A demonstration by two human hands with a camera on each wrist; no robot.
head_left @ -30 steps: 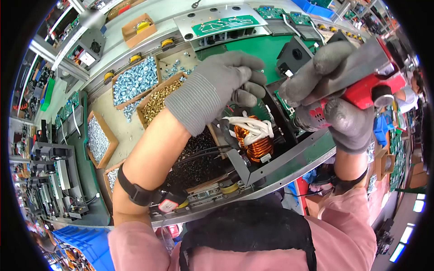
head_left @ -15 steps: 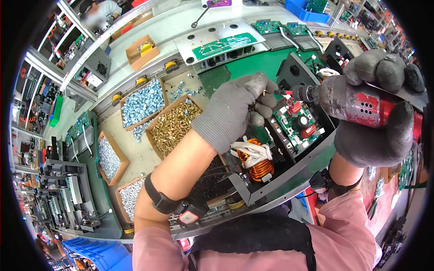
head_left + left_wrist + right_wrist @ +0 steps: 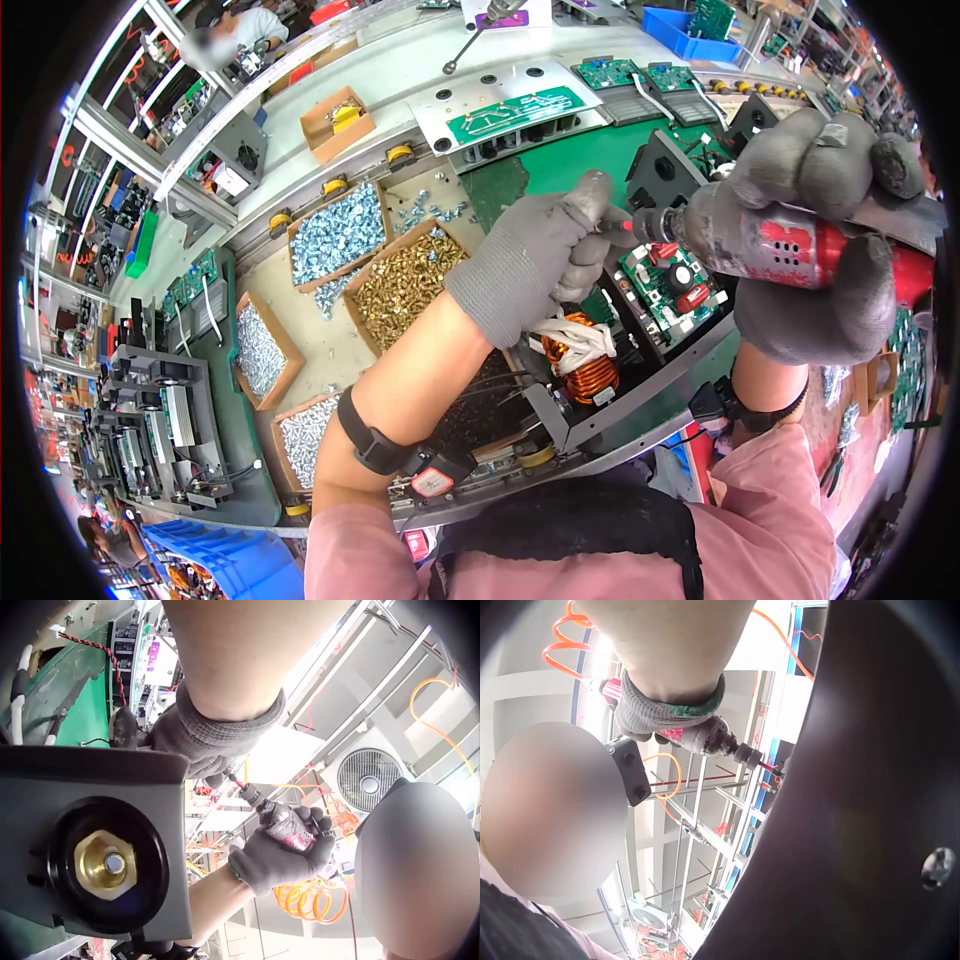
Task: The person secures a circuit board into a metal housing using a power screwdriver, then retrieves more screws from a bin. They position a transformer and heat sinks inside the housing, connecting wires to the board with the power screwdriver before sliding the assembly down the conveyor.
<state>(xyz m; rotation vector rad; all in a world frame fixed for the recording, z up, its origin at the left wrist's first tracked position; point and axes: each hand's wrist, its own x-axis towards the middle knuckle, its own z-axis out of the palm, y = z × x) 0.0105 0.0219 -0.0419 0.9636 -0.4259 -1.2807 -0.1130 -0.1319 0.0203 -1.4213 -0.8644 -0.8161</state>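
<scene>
In the head view, my gloved right hand (image 3: pixel 805 325) grips a worn red air screwdriver (image 3: pixel 780 245), its bit pointing left. The gloved left hand (image 3: pixel 540 260) meets the bit tip, thumb and curled fingers pinching a small brass screw there that the glove now hides. Below both hands sits a dark metal case (image 3: pixel 655 370), with a copper coil (image 3: pixel 590 380) wrapped in white leads and a green circuit board (image 3: pixel 680 290) inside. From the left wrist view, the screwdriver (image 3: pixel 289 825) slants up to the left hand's fingertips.
Left of the case stand boxes of brass screws (image 3: pixel 405 295), bluish screws (image 3: pixel 340 235) and silver screws (image 3: pixel 262 350). Black screws lie partly under my left forearm. Behind the case, a metal fixture (image 3: pixel 510 112) bears a green board. An orange coiled hose (image 3: pixel 562 645) hangs by the screwdriver.
The screwdriver swung up and level, and its bit reached the left fingertips, where a brass screw showed half a second ago. My left hand turned thumb-up.
</scene>
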